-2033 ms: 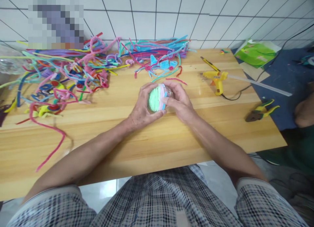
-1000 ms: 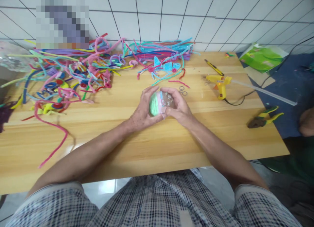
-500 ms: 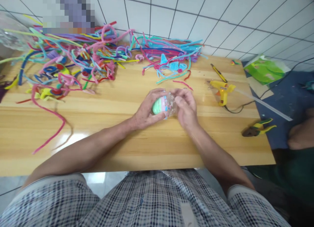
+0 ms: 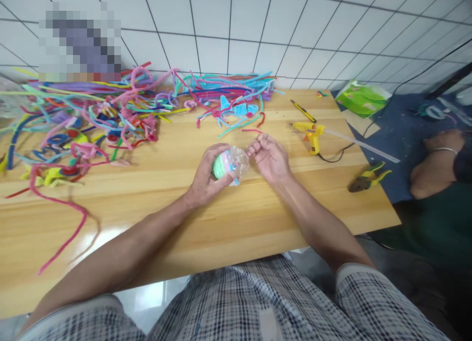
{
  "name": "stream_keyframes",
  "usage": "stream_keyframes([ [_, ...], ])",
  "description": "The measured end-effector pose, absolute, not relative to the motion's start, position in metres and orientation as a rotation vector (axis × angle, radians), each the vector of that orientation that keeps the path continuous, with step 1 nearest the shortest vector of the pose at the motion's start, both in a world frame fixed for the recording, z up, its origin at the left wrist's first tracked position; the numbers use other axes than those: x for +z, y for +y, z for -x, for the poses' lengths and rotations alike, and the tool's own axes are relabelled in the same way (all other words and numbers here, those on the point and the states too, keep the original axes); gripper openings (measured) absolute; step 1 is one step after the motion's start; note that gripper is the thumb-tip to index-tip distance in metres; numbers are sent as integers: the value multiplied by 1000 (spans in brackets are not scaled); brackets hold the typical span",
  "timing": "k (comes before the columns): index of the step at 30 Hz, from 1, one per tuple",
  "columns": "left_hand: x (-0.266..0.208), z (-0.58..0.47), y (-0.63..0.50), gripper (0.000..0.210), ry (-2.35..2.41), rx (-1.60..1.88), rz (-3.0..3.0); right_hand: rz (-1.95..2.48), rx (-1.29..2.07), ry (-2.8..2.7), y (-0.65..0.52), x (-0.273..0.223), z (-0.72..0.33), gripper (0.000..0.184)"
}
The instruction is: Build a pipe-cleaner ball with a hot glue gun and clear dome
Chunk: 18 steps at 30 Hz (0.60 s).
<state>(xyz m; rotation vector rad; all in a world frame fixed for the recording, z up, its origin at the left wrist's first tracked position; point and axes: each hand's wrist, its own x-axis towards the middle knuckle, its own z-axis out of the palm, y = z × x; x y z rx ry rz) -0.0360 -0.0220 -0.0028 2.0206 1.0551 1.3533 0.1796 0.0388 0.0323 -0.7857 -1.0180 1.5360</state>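
My left hand (image 4: 206, 176) is wrapped around a small clear plastic container (image 4: 240, 160), lying on its side above the table. Light green fuzzy pipe cleaner (image 4: 219, 167) covers its left end, followed by a pink band and blue bits. The clear end faces my right hand (image 4: 272, 159). That hand is turned partly palm up just beside the clear end, its fingers curled in. Whether anything small sits between those fingertips cannot be made out. A short pink pipe cleaner (image 4: 251, 130) lies just behind the right hand.
Heaps of coloured pipe cleaners (image 4: 125, 107) line the wall at back left. To the right lie a yellow utility knife (image 4: 303, 111), a yellow glue gun (image 4: 309, 134) with cord, and pliers (image 4: 368, 178). A green packet (image 4: 361, 99) and another person's arm (image 4: 437, 164) are further right.
My right hand has come away from the clear end of the container and turned more palm up. The left hand keeps its hold. The whole view has shifted and tilted.
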Motion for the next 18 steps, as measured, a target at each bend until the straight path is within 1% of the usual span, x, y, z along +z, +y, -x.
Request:
stream_keyframes([
  [3,-3,35,-22,60,1087,1343,-2008,816,1499,-1015,39,29,-180,44],
  [7,-3,34,-21,60,1090,1404,-2011,889,1406,-973,44,19,-184,50],
  [13,-5,37,-19,55,1137,1449,-2012,963,1206,-862,57,7,-192,44],
  [15,-6,38,-18,56,1146,1445,-2016,953,1151,-849,58,6,-192,47],
  [18,-7,38,-16,57,1110,1463,-2042,994,1106,-873,53,8,-188,57],
])
